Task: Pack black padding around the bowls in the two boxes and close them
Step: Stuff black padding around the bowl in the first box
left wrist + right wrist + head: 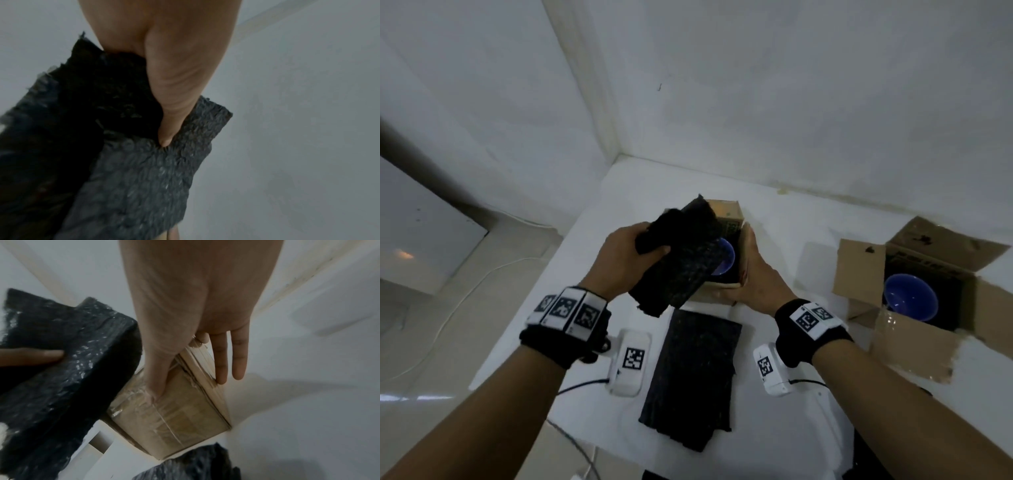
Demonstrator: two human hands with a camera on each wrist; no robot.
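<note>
Currently, padding the 12 o'clock box [726, 214]: left hand [626, 253] clenches a folded black pad [681, 263] over its bowl [725, 257], right hand [753, 277] clasps its wall; next, probably, wedging pad beside bowl.

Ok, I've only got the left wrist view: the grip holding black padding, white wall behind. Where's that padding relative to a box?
Observer: The left grip holds the folded padding over the left edge of the centre box, partly covering its blue bowl.
Operator: Is the other grip free?
Observer: No, the right grip holds that box's right side.
Operator: More padding around?
Observer: One flat sheet lies on the table, nearer than the box.
</note>
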